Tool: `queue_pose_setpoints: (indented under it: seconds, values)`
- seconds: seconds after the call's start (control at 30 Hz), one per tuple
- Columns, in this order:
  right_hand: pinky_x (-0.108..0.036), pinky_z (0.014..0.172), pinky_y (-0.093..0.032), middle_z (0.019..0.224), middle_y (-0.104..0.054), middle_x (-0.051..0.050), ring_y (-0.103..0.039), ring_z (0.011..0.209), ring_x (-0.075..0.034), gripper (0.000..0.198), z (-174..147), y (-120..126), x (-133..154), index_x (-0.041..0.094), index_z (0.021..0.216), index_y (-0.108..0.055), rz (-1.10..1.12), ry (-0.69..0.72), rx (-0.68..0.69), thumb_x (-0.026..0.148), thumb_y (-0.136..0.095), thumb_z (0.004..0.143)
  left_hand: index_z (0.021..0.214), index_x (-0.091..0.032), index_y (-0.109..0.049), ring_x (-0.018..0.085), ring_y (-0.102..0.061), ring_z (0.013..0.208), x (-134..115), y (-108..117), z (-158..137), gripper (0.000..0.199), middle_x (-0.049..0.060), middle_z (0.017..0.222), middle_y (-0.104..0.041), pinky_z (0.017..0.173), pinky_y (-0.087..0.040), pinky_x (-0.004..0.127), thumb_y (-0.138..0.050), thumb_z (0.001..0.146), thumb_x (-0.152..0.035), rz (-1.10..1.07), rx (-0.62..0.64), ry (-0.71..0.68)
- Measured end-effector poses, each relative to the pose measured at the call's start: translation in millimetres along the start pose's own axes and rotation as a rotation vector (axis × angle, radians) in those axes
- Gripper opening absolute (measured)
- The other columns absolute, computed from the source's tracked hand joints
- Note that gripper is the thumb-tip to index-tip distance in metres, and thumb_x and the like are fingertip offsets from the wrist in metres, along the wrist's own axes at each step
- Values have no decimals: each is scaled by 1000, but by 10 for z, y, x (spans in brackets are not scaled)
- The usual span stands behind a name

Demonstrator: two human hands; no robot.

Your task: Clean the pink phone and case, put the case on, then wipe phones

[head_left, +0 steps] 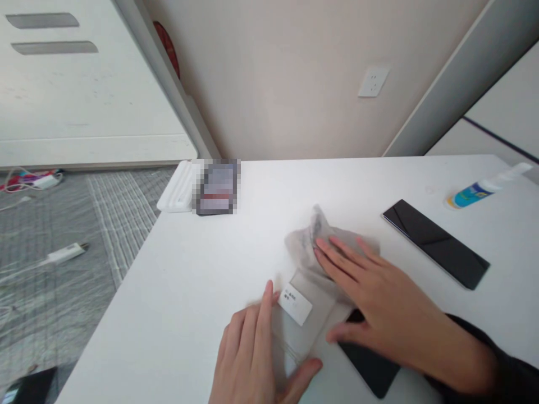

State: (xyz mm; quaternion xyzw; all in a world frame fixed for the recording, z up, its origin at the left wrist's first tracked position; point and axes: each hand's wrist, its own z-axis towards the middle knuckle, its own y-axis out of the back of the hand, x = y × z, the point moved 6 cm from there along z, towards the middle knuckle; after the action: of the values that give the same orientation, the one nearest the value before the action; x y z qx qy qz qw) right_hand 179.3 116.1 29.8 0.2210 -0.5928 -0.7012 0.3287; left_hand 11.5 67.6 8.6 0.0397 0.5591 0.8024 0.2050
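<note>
- The right hand (370, 297) lies flat, fingers spread and pressed onto a crumpled grey cloth (326, 241) near the middle of the white tabletop (189, 292).
- Under the right palm lies a dark phone (370, 365); only its near end shows, and its long axis runs from the near right toward the cloth, up and to the left.
- The left hand (256, 359) rests just near-left of the cloth, fingers held loosely together with the thumb apart, touching a clear packet (305, 320) that has a white label (295, 303) on it. Whether the fingers pinch the packet I cannot tell.
- The packet touches the cloth's near edge and runs lengthwise from the cloth toward the person.
- A second dark slab (435, 244), like a phone or a glass sheet, lies well right of the cloth, its long axis running from far left to near right.
- A small bottle with a blue label (480, 193) lies on its side far right of the cloth, cap pointing right.
- A white ribbed case (177, 193) and a blurred card sit far left of the cloth, at the tabletop's back edge.
</note>
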Motion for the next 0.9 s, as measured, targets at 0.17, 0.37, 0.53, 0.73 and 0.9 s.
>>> queue_pose_setpoints:
  seconds: [0.17,0.37,0.53,0.73,0.9]
  values:
    - [-38,115,-43,157,-51,-3,-50,142,-20,60,-36,-23,178,15,152,-48,46,222,52,53,-46,106,158,-1,-26,25,-67,99,-11,25,18,89,17,122,-70,83,-58,35,-44,100,-65,8,-14,-11]
    - [-41,112,-45,155,-52,-5,-52,141,-25,58,-63,-40,169,13,149,-52,35,217,6,50,-50,105,158,-2,-26,26,-66,102,-4,17,6,86,17,126,-69,85,-58,36,-44,101,-63,-2,7,-18]
    - [-53,118,-40,162,-42,-11,-42,148,-33,92,-24,-46,-2,8,156,-42,35,26,82,76,-48,94,158,-3,-27,25,-65,102,20,4,-4,93,15,125,-69,85,-57,35,-51,96,-68,-34,11,19]
    - [-45,123,-34,167,-32,-4,-36,152,-24,83,-3,-105,100,15,162,-30,137,94,159,71,-41,101,156,-5,-32,28,-64,106,-6,4,13,104,16,123,-66,87,-55,39,-54,87,-79,-44,72,-48]
    - [-54,125,-29,165,-36,-14,-33,153,-32,104,15,-96,-46,10,160,-34,198,-40,135,86,-43,89,151,-7,-41,28,-60,115,-10,-3,-6,84,15,129,-64,97,-49,38,-62,91,-61,-34,90,-72]
